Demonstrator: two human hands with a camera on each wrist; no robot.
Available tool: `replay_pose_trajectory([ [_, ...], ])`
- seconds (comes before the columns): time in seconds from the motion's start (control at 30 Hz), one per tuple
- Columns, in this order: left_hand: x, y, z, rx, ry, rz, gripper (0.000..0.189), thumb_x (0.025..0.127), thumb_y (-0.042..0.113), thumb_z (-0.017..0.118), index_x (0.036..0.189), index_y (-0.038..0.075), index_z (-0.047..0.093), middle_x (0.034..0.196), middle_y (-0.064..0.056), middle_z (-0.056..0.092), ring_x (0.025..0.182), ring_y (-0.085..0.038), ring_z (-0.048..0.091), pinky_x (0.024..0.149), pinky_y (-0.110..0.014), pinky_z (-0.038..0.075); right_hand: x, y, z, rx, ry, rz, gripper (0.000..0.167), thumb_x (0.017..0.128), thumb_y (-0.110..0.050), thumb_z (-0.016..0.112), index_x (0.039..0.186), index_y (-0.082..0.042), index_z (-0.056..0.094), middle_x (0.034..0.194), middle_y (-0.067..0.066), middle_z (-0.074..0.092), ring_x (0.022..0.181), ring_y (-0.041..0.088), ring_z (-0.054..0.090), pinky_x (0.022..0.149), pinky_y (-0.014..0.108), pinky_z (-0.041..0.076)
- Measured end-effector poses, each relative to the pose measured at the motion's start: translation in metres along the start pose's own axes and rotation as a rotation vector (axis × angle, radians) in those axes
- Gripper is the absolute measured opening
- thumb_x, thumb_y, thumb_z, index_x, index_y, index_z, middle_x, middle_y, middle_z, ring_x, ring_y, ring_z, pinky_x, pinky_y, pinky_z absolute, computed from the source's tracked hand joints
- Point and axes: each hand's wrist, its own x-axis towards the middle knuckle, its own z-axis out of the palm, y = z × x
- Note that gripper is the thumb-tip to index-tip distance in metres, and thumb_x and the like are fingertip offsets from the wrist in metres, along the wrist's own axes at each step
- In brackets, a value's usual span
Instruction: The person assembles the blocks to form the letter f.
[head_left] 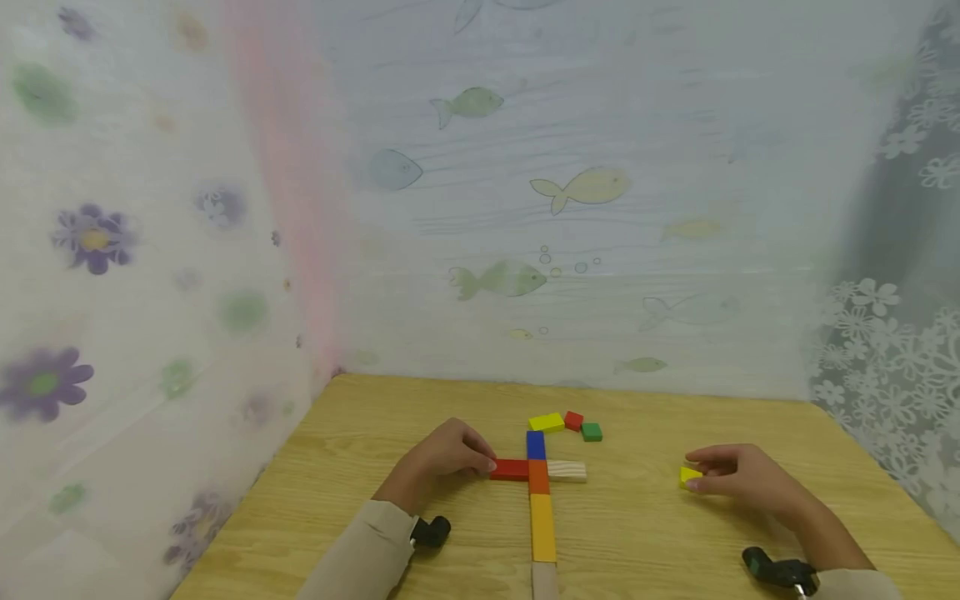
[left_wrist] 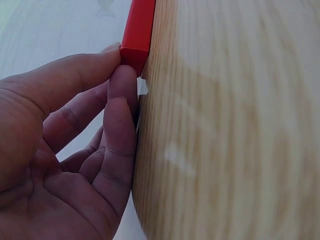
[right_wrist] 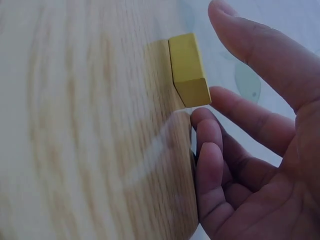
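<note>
My left hand [head_left: 450, 450] is at the left end of a long red block [head_left: 510, 470], which lies flat on the table. In the left wrist view, thumb and forefinger meet at the end of that block and pinch its edge. Over at the right, my right hand [head_left: 750, 479] is beside a small yellow block [head_left: 689, 477]. The right wrist view shows its thumb standing apart from this block, with the other fingertips close beside it. The red block forms the left arm of a cross with blue [head_left: 536, 445], orange [head_left: 538, 477], amber [head_left: 543, 528] and plain wood [head_left: 567, 472] blocks.
Behind the cross lie a yellow block [head_left: 546, 422], a small red block [head_left: 573, 421] and a green block [head_left: 592, 432]. A pale block [head_left: 545, 581] continues the column at the near edge of view. Patterned curtains [head_left: 570, 250] surround the wooden table [head_left: 360, 408].
</note>
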Motion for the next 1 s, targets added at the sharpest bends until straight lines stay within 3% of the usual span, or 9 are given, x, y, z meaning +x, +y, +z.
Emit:
replay_pose_trajectory([
  [0.2, 0.0003, 0.0005, 0.0007, -0.002, 0.004, -0.001, 0.011, 0.090, 0.017, 0.081, 0.097, 0.009, 0.083, 0.088, -0.002, 0.078, 0.077, -0.014, 0.071, 0.073, -0.031, 0.061, 0.0004, 0.0029, -0.0003, 0.040, -0.013, -0.007, 0.063, 0.091, -0.027, 0.081, 0.140, 0.007, 0.059, 0.138, 0.026, 0.062, 0.098, 0.003, 0.062, 0.079, 0.025, 0.057],
  [1.0, 0.0000, -0.0009, 0.0000, -0.013, 0.007, 0.009, 0.010, 0.090, 0.016, 0.081, 0.097, 0.008, 0.083, 0.087, -0.002, 0.078, 0.077, -0.014, 0.072, 0.072, -0.030, 0.061, 0.0034, 0.0017, 0.0045, -0.005, 0.008, 0.015, 0.049, 0.085, -0.024, 0.086, 0.122, 0.003, 0.069, 0.107, 0.010, 0.070, 0.086, 0.015, 0.058, 0.072, 0.026, 0.053],
])
